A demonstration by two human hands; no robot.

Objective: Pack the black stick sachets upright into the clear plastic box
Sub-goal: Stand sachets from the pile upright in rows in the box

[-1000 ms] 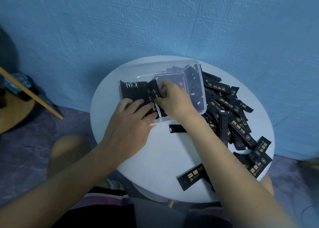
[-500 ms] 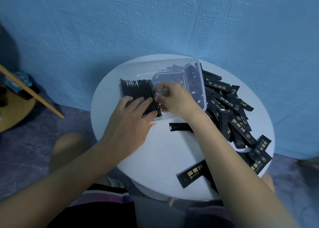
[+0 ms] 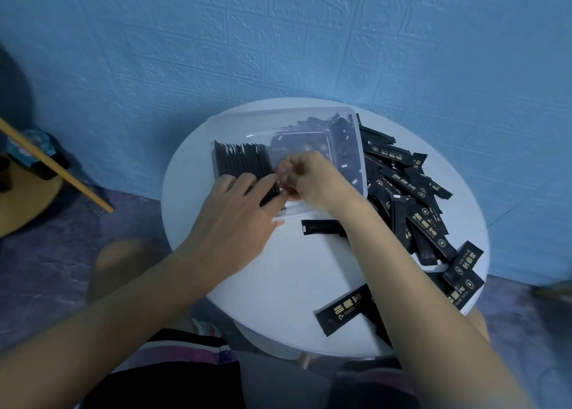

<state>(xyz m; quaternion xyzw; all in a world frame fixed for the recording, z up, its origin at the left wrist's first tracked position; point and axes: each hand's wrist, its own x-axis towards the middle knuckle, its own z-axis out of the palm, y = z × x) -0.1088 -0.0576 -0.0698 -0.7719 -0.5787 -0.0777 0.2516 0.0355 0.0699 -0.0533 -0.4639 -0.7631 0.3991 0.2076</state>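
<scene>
A clear plastic box (image 3: 356, 130) stands at the back of a round white table (image 3: 278, 288). A tight row of black stick sachets (image 3: 238, 161) stands upright in its left part. My left hand (image 3: 235, 223) lies with straight fingers against the near side of that row. My right hand (image 3: 312, 179) is over the middle of the box, its fingers curled and pinching the last sachet at the right end of the row. A loose pile of sachets (image 3: 411, 198) lies right of the box.
One sachet (image 3: 322, 226) lies flat just in front of the box, another (image 3: 343, 309) near the table's front edge. A blue wall stands close behind. A wooden stick (image 3: 55, 164) and a low wooden surface (image 3: 28, 204) are at the left.
The sachet held tilted in my right hand has gone down into the row's right end and stands with the others. My left hand stayed against the row.
</scene>
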